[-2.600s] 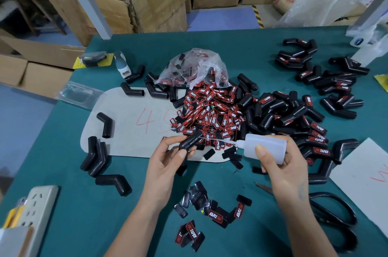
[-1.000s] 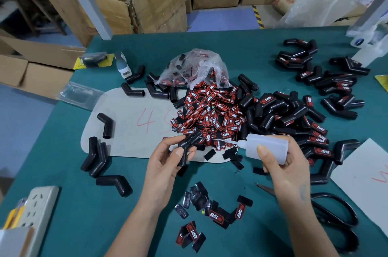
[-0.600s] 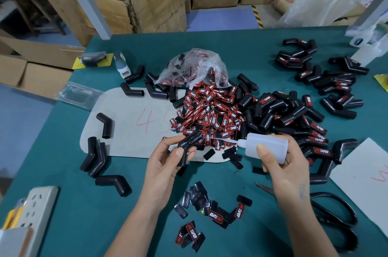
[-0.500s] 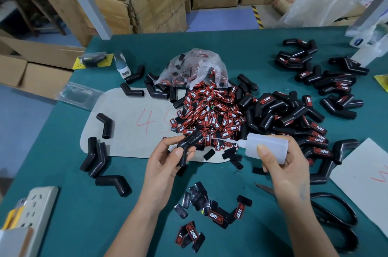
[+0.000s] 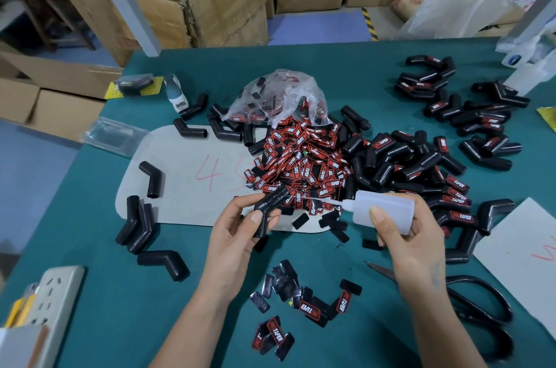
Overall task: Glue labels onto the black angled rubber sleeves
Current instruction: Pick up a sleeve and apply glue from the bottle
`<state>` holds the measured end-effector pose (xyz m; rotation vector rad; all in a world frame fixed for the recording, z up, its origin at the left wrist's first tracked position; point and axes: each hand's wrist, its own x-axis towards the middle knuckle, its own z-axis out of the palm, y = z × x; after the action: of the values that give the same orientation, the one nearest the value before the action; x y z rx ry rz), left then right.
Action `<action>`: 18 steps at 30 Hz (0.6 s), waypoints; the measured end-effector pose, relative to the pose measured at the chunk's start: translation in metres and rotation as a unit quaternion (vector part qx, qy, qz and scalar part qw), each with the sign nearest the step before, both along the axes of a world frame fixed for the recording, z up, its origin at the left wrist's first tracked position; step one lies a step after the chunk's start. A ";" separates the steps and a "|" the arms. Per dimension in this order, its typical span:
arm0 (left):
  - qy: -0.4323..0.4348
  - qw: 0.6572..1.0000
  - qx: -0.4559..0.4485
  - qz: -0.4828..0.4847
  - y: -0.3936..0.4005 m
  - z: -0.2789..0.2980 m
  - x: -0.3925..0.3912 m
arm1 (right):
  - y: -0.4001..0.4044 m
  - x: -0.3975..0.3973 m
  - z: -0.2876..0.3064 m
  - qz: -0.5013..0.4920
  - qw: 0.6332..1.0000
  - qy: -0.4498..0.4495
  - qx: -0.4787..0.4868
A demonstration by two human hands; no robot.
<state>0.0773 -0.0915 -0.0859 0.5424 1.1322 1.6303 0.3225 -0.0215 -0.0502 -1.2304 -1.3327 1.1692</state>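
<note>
1 black angled sleeve (image 5: pixel 269 207) is pinched in the left hand (image 5: pixel 240 235) above the near edge of the grey sheet (image 5: pixel 180 175) on the green counter (image 5: pixel 126 292), upper leg slanting toward the glue bottle (image 5: pixel 382 211) that the right hand (image 5: pixel 412 235) grips, its thin nozzle almost touching the sleeve. To glue it well, I judge a light squeeze leaving 1 small bead on the upper leg's flat face is best, with the sleeve held steady. Loose labels (image 5: pixel 307 307) lie just below both hands, the big label heap (image 5: pixel 301 163) and finished sleeves (image 5: pixel 421 163) beyond.
</note>
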 end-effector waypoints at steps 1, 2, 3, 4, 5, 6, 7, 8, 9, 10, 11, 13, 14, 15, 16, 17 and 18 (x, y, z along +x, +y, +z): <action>-0.001 1.000 0.001 -0.001 0.000 0.000 0.000 | 0.000 0.000 0.000 -0.001 1.000 0.000 0.001; -0.002 1.000 0.002 -0.002 0.001 0.000 0.000 | -0.001 0.000 0.001 -0.001 1.000 0.000 0.001; -0.002 1.000 0.003 -0.002 0.001 0.000 0.001 | -0.001 -0.001 0.002 0.000 1.000 -0.002 0.000; -0.002 1.000 0.003 -0.003 0.001 0.000 0.001 | -0.001 -0.001 0.002 0.000 1.000 -0.004 -0.002; -0.002 1.000 0.003 -0.003 0.001 0.000 0.001 | -0.002 -0.001 0.002 0.001 1.000 -0.006 -0.003; -0.001 1.000 0.003 -0.003 0.001 0.000 0.000 | -0.001 0.000 0.001 0.001 1.000 -0.007 -0.002; 0.000 1.000 0.002 -0.003 0.001 0.000 0.000 | -0.001 0.000 0.001 0.001 1.000 -0.009 -0.003; 0.000 1.000 0.002 -0.003 0.001 0.000 0.000 | -0.001 0.000 0.001 0.002 1.000 -0.011 -0.003; 0.000 1.000 0.001 -0.003 0.001 0.000 0.000 | -0.001 0.000 0.001 0.004 1.000 -0.013 -0.003; -0.002 1.000 0.002 -0.004 0.001 0.000 0.000 | -0.001 -0.001 0.001 0.006 1.000 -0.013 -0.004; -0.003 1.000 0.002 -0.004 0.001 0.000 0.000 | -0.002 -0.001 0.002 0.009 1.000 -0.014 -0.006; -0.005 1.000 0.004 -0.004 0.001 0.000 0.000 | -0.002 -0.002 0.003 0.011 1.000 -0.013 -0.006; -0.006 1.000 0.005 -0.004 0.001 0.000 0.000 | -0.002 -0.002 0.003 0.010 1.000 -0.011 -0.006; -0.007 1.000 0.006 -0.005 0.001 -0.001 0.000 | -0.002 -0.002 0.003 0.009 1.000 -0.009 -0.005; -0.009 1.000 0.007 -0.004 0.001 -0.001 0.000 | -0.002 -0.002 0.003 0.009 1.000 -0.006 -0.004; -0.011 1.000 0.007 -0.004 0.001 -0.001 0.001 | -0.002 -0.003 0.002 0.010 1.000 -0.002 -0.004; -0.012 1.000 0.007 -0.003 0.001 -0.001 0.001 | -0.003 -0.004 0.002 0.011 1.000 0.000 -0.006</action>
<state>0.0786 -0.0904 -0.0871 0.5346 1.1017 1.6357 0.3187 -0.0242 -0.0484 -1.2273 -1.3452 1.1948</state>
